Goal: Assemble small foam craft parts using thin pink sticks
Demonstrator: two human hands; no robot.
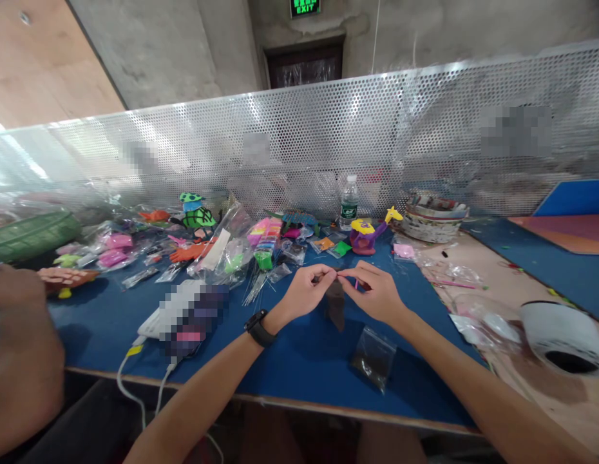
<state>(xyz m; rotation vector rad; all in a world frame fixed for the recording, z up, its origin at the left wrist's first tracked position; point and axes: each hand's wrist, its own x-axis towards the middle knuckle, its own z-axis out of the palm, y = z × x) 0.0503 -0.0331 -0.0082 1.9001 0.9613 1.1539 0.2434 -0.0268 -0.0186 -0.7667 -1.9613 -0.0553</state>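
Observation:
My left hand point(306, 290), with a dark watch on the wrist, is closed, its fingers curled round the top of a dark brown clay piece point(335, 306). The piece hangs below the fingers and tapers toward the table. My right hand point(374, 290) is closed in a pinch, its thumb and forefinger tips meeting those of the left. Whatever lies between the right fingertips is too small to make out. A small pink bit shows by the right fingers. Nearer me on the blue table lies a clear bag point(373, 357) with dark brown material inside.
A purple and yellow clay giraffe-like figure point(364, 237), water bottle point(349, 205) and paper-wrapped basket point(432, 219) stand behind. Bagged coloured clay point(118, 248) and thin wires point(256, 283) lie left, near a cabled phone point(196, 322). Another person's arm point(24, 361) rests far left; a white cup-like container point(563, 335) lies right.

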